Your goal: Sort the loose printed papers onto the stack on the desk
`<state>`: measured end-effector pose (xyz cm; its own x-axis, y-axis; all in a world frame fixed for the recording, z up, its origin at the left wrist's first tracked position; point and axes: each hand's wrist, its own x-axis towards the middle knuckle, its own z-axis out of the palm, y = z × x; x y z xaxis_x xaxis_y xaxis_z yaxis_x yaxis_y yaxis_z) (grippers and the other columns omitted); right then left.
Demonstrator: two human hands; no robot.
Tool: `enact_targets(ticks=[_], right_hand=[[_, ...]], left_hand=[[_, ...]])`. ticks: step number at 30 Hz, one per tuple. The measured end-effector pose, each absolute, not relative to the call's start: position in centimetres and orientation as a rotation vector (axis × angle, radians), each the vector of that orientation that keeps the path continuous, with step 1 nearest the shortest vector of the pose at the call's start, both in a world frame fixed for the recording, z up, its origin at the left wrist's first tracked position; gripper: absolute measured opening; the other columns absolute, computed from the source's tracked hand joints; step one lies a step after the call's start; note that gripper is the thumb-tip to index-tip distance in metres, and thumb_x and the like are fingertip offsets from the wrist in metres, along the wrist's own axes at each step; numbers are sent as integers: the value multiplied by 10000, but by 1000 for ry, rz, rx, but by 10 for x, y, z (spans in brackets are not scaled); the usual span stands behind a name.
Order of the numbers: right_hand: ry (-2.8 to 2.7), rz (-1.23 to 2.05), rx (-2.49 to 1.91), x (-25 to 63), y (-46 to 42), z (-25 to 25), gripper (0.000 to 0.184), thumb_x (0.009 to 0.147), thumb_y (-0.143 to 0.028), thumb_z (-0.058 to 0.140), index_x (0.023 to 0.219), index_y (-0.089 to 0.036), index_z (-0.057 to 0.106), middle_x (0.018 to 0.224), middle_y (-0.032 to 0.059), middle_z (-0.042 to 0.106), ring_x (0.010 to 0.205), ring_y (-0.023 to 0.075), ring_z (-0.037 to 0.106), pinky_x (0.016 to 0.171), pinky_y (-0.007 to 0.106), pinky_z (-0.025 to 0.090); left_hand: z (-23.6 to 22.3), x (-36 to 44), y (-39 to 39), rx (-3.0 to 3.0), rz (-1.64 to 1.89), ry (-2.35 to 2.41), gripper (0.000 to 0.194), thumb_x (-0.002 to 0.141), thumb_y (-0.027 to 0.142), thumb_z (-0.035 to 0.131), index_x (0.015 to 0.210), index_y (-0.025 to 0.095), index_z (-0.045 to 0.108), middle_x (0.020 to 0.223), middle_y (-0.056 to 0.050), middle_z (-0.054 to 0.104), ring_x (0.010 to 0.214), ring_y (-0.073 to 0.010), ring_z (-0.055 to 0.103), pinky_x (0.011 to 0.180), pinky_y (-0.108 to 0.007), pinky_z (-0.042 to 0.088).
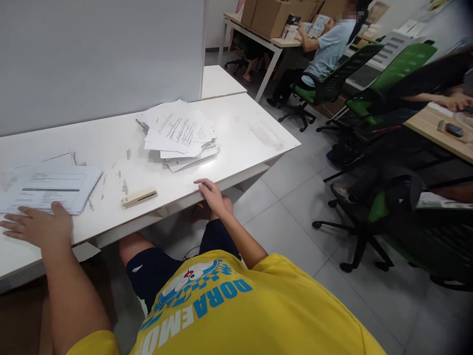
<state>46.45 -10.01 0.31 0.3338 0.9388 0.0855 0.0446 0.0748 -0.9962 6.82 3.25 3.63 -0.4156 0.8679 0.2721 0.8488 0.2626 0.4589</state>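
My left hand (39, 226) lies flat with its fingers spread on the near edge of a stack of printed sheets (61, 185) at the left of the white table (236, 123). At the table's front edge rests my right hand (210, 191), its fingers loosely bent and apart, with nothing in them. Between the two hands a cream stapler (139, 196) lies on the tabletop, touched by neither. Farther back, a messy pile of printed papers (179, 130) is heaped with its sheets at various angles.
A grey partition (99, 59) rises behind the table. Cardboard boxes (262, 19) stand on another desk, where a seated person (328, 54) holds printed matter. Green office chairs (402, 69) and another person's hands (456, 101) at a wooden desk (439, 128) are on the right.
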Motion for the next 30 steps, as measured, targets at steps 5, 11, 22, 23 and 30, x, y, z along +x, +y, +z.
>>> enact_targets(ticks=[5, 11, 22, 23, 30], right_hand=[[-1439, 191, -1588, 484, -11, 29, 431, 922, -386, 475, 1274, -150, 557, 1323, 160, 561, 1260, 265, 484, 1061, 413, 383], [-1654, 48, -1901, 480, 61, 27, 764, 908, -505, 513, 1507, -91, 282, 1611, 187, 235, 1501, 322, 150, 1200, 548, 96], [-1686, -198, -1789, 489, 61, 25, 483, 973, -184, 328, 1438, -181, 462, 1245, 125, 652, 1198, 255, 529, 1142, 467, 270], [-1684, -207, -1779, 492, 60, 27, 472, 978, -184, 327, 1425, -183, 478, 1221, 125, 661, 1176, 254, 540, 1123, 458, 293], [-1612, -235, -1683, 498, 42, 40, 478, 1009, -187, 234, 1369, -181, 549, 1075, 112, 693, 1030, 221, 612, 1029, 423, 378]], left_hand=[[38, 68, 30, 1890, 802, 2355, 854, 883, 574, 410, 1480, -30, 323, 1565, -311, 214, 1466, -491, 80, 1118, -699, 45], [32, 64, 36, 1940, 813, 2366, 809, 876, 621, 399, 1405, 12, 450, 1536, -291, 313, 1439, -515, 176, 1084, -742, 95], [37, 66, 33, 1946, 825, 2396, 774, 884, 588, 357, 1365, -2, 501, 1512, -269, 373, 1433, -493, 223, 1118, -704, 117], [36, 67, 33, 1953, 816, 2392, 774, 886, 588, 352, 1369, 2, 497, 1516, -266, 369, 1433, -494, 221, 1116, -708, 121], [45, 72, 30, 1907, 874, 2347, 703, 884, 537, 365, 1364, 46, 517, 1507, -246, 394, 1435, -492, 211, 1106, -729, 95]])
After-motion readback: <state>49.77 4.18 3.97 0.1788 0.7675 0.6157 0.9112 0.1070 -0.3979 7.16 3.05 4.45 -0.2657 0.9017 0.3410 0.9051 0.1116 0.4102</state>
